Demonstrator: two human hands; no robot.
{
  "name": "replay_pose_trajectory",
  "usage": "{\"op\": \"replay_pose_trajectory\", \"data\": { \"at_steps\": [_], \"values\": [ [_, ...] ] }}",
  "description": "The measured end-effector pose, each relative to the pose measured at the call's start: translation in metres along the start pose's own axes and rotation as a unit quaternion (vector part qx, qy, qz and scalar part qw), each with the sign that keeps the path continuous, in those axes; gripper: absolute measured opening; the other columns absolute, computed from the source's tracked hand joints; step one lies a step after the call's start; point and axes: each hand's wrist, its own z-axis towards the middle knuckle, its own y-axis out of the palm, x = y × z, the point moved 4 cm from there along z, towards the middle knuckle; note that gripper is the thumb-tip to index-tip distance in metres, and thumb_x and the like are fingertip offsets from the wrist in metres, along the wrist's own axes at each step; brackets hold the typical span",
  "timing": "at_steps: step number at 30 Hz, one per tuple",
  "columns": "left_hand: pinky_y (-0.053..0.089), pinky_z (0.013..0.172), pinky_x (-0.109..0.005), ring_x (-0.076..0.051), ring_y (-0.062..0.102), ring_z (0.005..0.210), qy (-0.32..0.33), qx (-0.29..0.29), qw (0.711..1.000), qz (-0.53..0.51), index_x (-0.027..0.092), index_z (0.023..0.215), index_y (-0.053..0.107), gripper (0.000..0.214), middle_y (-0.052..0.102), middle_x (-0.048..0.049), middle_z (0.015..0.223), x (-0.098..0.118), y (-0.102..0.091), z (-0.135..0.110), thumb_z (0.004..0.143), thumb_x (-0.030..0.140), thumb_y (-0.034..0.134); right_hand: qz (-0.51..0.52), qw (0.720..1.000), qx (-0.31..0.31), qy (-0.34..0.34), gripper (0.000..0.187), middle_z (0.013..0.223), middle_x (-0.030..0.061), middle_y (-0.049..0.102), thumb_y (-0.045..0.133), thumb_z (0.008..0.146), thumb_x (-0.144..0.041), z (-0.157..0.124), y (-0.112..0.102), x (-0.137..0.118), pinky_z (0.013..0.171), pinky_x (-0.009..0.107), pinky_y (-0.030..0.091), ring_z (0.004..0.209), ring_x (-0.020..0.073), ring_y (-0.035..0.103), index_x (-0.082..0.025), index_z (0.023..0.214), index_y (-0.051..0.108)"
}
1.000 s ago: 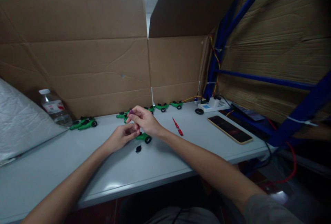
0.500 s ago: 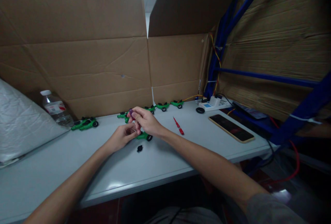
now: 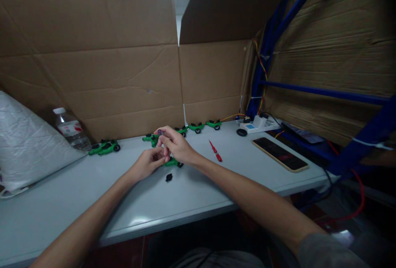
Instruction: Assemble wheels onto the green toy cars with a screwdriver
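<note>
Over the middle of the table, my right hand (image 3: 176, 145) is closed round a small screwdriver with a purple handle (image 3: 160, 132), its tip hidden by the fingers. Just below, my left hand (image 3: 147, 161) pinches the front of a green toy vehicle (image 3: 173, 162) with black wheels. Both hands nearly touch, and the fingers cover much of the toy. A small black part (image 3: 168, 177) lies on the table in front of it. Behind my right hand stands another green toy vehicle (image 3: 151, 138), partly covered.
More green toy vehicles (image 3: 196, 128) line the cardboard wall (image 3: 130, 78), with a pair (image 3: 107, 147) at left. A red screwdriver (image 3: 215, 151), a phone (image 3: 280, 154), a black ring (image 3: 241, 132) and a power strip (image 3: 260, 125) lie right. A bottle (image 3: 71, 130) and white bag (image 3: 27, 144) stand left.
The view has shifted slightly, so things appear a little further right. The purple handle has turned slightly in my right fingers. My left hand keeps its place on the toy.
</note>
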Motion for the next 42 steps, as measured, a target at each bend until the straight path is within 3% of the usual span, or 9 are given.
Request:
{"op": "replay_pose_trajectory", "data": {
  "at_steps": [3,15,20,22,24,28,31,36,42],
  "values": [
    [0.04,0.066,-0.024,-0.013,0.05,0.069,0.001,-0.003,1.0,0.007,0.015,0.089,0.064,0.036,0.061,-0.0002,0.078,-0.004,0.0,0.0,0.097,0.05,0.064,0.002,1.0,-0.016,-0.003,0.035,0.09,-0.0032,0.062,0.056,0.1,-0.057,0.001,0.0,-0.001,0.041,0.018,0.049,0.047,0.0058,0.056,-0.024,0.112,0.056],
    [0.042,0.068,-0.025,-0.014,0.051,0.07,-0.001,0.007,1.0,-0.006,0.015,0.087,0.065,0.038,0.061,-0.0001,0.076,-0.001,0.001,0.0,0.097,0.052,0.064,-0.04,0.996,0.078,-0.013,0.039,0.078,-0.0066,0.056,0.073,0.088,-0.052,-0.003,-0.002,0.001,0.043,0.019,0.045,0.051,0.0098,0.059,-0.025,0.093,0.046],
    [0.047,0.072,-0.027,-0.017,0.061,0.079,-0.011,0.014,1.0,0.015,0.014,0.097,0.071,0.037,0.07,-0.0048,0.088,0.0,-0.004,-0.002,0.096,0.05,0.064,-0.128,0.98,0.149,-0.039,0.03,0.083,-0.0033,0.062,0.052,0.102,-0.055,-0.002,-0.023,-0.003,0.047,0.022,0.042,0.05,0.0099,0.053,-0.025,0.104,0.052],
    [0.049,0.074,-0.027,-0.018,0.064,0.084,-0.014,0.028,0.999,0.025,0.015,0.099,0.072,0.034,0.072,-0.0058,0.093,0.001,-0.006,-0.003,0.096,0.048,0.065,-0.236,0.95,0.196,-0.06,0.03,0.087,0.0007,0.066,0.047,0.105,-0.051,-0.002,-0.04,-0.013,0.065,0.025,0.05,0.069,0.0148,0.063,-0.023,0.108,0.057],
    [0.049,0.074,-0.027,-0.018,0.065,0.086,-0.019,0.038,0.998,0.034,0.015,0.099,0.071,0.03,0.072,-0.0058,0.094,0.003,-0.008,-0.004,0.096,0.045,0.064,-0.393,0.899,0.191,-0.017,0.031,0.092,0.0036,0.069,0.047,0.105,-0.044,-0.001,-0.056,-0.019,0.078,0.029,0.051,0.084,0.0203,0.068,-0.022,0.125,0.057],
    [0.049,0.074,-0.027,-0.018,0.063,0.084,-0.025,0.044,0.998,0.046,0.016,0.097,0.069,0.024,0.07,-0.0053,0.093,0.005,-0.01,-0.005,0.096,0.039,0.062,-0.618,0.769,0.063,0.152,0.033,0.11,0.0165,0.074,0.046,0.105,-0.033,-0.004,-0.083,-0.009,0.088,0.037,0.049,0.104,0.0323,0.071,-0.017,0.133,0.054],
    [0.05,0.074,-0.028,-0.017,0.064,0.082,-0.028,0.051,0.997,0.053,0.016,0.097,0.067,0.021,0.071,-0.0055,0.094,0.002,-0.012,-0.006,0.095,0.035,0.06,-0.663,0.708,-0.03,0.241,0.039,0.125,0.0245,0.07,0.044,0.103,-0.025,-0.012,-0.093,0.008,0.091,0.041,0.051,0.115,0.0367,0.069,-0.011,0.139,0.051],
    [0.049,0.071,-0.029,-0.018,0.065,0.082,-0.039,0.067,0.994,0.078,0.017,0.101,0.064,0.018,0.071,-0.0064,0.099,-0.006,-0.016,-0.007,0.095,0.033,0.058,-0.66,0.692,-0.07,0.286,0.045,0.129,0.028,0.069,0.047,0.099,-0.017,-0.019,-0.097,0.024,0.093,0.043,0.052,0.12,0.0365,0.069,-0.007,0.143,0.049],
    [0.049,0.075,-0.031,-0.021,0.065,0.09,-0.034,0.082,0.986,0.141,0.019,0.105,0.062,0.019,0.071,-0.0071,0.103,-0.012,-0.023,-0.007,0.1,0.035,0.053,-0.663,0.687,-0.074,0.289,0.044,0.13,0.0289,0.069,0.045,0.101,-0.016,-0.023,-0.094,0.022,0.093,0.045,0.051,0.119,0.0382,0.069,-0.005,0.142,0.051]
  ]
}}
